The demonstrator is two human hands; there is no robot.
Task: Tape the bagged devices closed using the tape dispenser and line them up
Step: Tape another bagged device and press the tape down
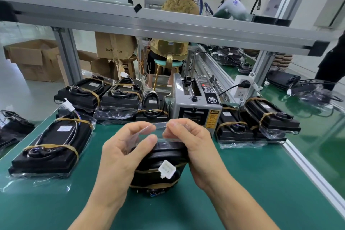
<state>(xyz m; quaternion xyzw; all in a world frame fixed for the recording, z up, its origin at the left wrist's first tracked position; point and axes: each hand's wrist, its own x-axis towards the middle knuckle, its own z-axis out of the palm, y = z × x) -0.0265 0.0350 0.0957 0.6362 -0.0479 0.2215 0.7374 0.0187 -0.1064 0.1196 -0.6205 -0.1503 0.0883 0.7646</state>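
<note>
Clear tape strip (161,124) is being stretched between my left hand (123,147) and right hand (188,142), both pinching its ends to keep it flat. I am holding it just above the bagged device (160,170), whose bag mouth it looks meant to seal; the tape dispenser (196,104) is sitting just beyond my fingertips.

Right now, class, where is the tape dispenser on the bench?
In the head view the tape dispenser stands at the far edge of the green bench, right of centre, beyond both hands, between rows of bagged devices.
</note>
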